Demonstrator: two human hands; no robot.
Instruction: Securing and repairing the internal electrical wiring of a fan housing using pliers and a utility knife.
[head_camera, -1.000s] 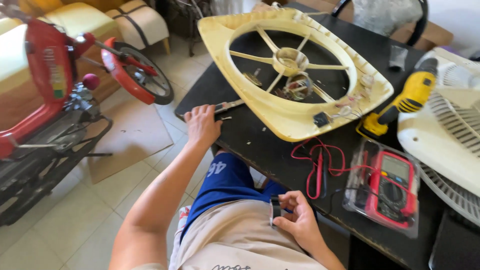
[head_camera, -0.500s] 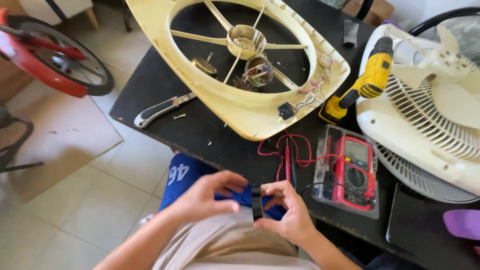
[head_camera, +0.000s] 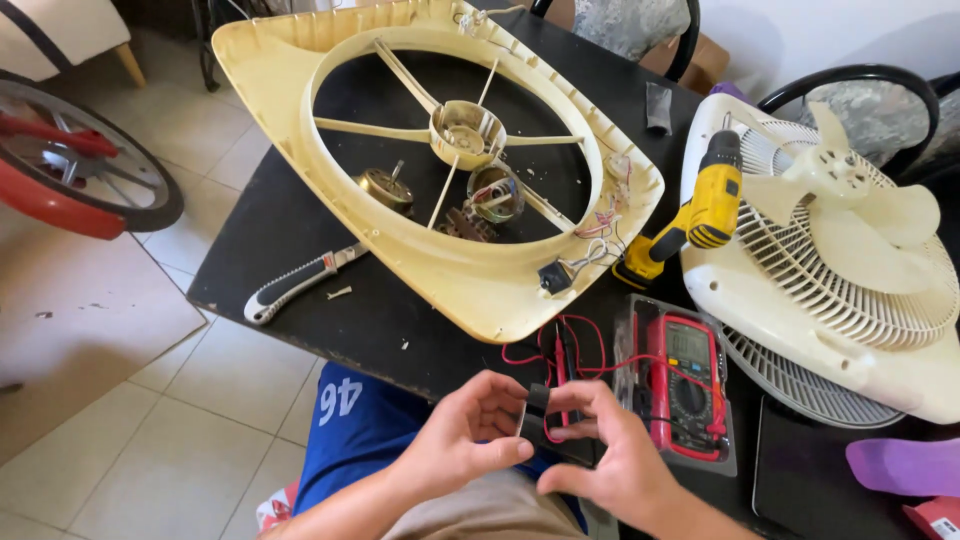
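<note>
Both the left hand (head_camera: 462, 440) and right hand (head_camera: 610, 462) are pinching a small black capacitor-like block (head_camera: 533, 422) over the lap, beside the red multimeter (head_camera: 686, 385); it looks light, rigid, best held by its flat sides.

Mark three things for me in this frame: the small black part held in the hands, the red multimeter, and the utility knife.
small black part (head_camera: 535, 418), head view, on its front face between both hands' fingers.
red multimeter (head_camera: 683, 385), head view, on the middle of its red body below the screen.
utility knife (head_camera: 290, 288), head view, on the middle of its grey-and-black handle.
</note>
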